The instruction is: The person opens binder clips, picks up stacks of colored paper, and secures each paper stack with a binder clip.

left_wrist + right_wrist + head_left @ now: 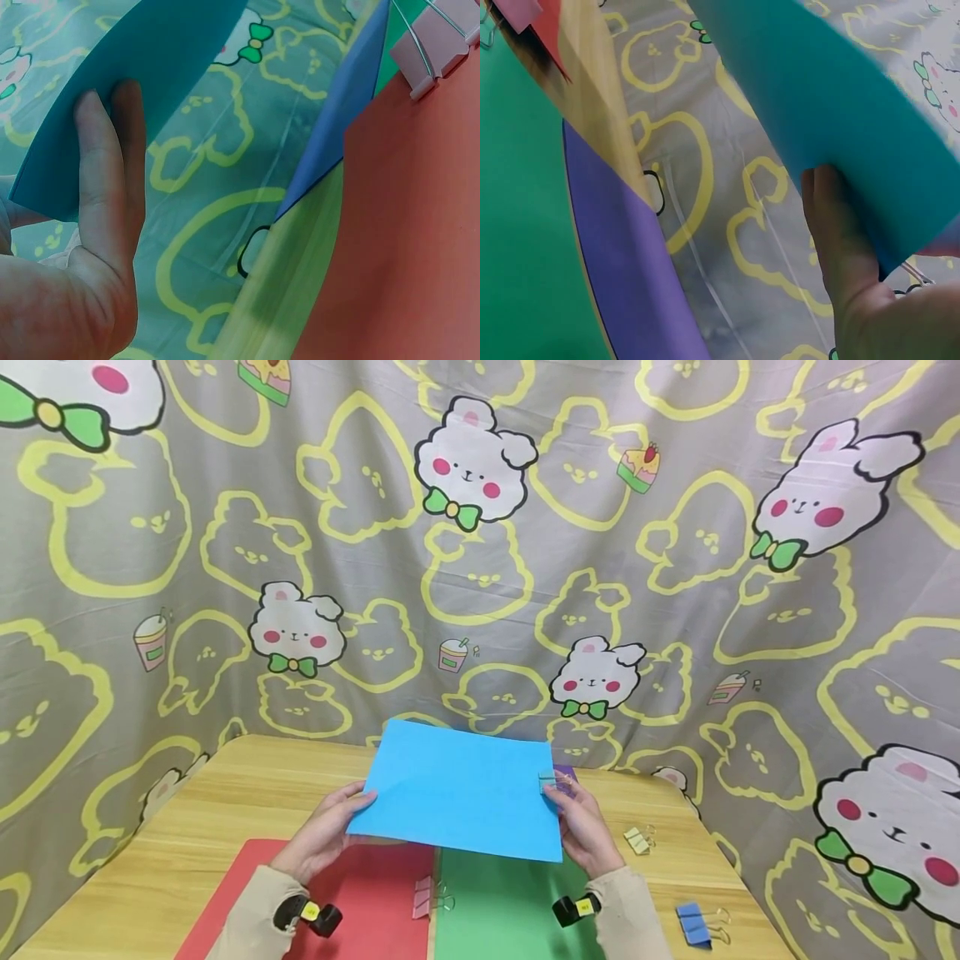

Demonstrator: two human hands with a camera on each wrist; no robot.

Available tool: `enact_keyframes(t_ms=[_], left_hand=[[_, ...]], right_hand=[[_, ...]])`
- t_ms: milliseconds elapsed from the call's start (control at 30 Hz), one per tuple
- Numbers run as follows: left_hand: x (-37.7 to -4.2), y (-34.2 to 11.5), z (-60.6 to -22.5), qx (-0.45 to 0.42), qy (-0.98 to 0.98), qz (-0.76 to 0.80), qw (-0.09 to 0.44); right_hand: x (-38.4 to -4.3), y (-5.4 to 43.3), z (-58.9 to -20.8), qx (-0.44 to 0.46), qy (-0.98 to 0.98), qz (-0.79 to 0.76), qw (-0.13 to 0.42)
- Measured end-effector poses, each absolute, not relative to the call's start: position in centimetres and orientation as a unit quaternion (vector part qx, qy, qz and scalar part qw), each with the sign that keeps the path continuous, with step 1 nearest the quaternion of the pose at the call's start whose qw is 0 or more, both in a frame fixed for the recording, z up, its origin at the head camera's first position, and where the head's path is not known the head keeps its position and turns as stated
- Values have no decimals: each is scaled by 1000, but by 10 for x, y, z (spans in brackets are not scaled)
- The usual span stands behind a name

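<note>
A bright blue sheet (457,793) is held up above the table, tilted, with a hand at each side. My left hand (326,831) pinches its left edge, thumb on top and fingers spread beneath, as the left wrist view shows. At the right edge my right hand (587,831) grips the sheet, its thumb by a light teal binder clip (547,782) fixed there. In the right wrist view the fingers (840,232) press the sheet's underside. Below lie a red sheet (360,893) and a green sheet (495,902), with a pink binder clip (422,897) on the red one's right edge.
On the wooden table (300,777), to the right, lie a pale yellow binder clip (637,841) and a larger blue binder clip (695,927). A purple sheet (622,247) lies beyond the green one. A patterned curtain (480,577) hangs behind the table.
</note>
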State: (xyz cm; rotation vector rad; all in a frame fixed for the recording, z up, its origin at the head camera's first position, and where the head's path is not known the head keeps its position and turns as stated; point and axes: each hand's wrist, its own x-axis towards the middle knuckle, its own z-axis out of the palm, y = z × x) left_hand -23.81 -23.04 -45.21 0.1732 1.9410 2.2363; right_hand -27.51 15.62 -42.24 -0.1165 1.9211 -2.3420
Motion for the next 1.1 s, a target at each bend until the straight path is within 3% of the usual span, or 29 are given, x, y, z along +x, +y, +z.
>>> enact_keyframes(t_ms=[300,1100], left_hand=[[-238,-232,-451,66,652,749,94],[-234,-229,-449,48,695,713,84]], right_hand=[[-274,154,-422,-26,642,-765,45],[-275,159,-424,-44,620,-778,92]])
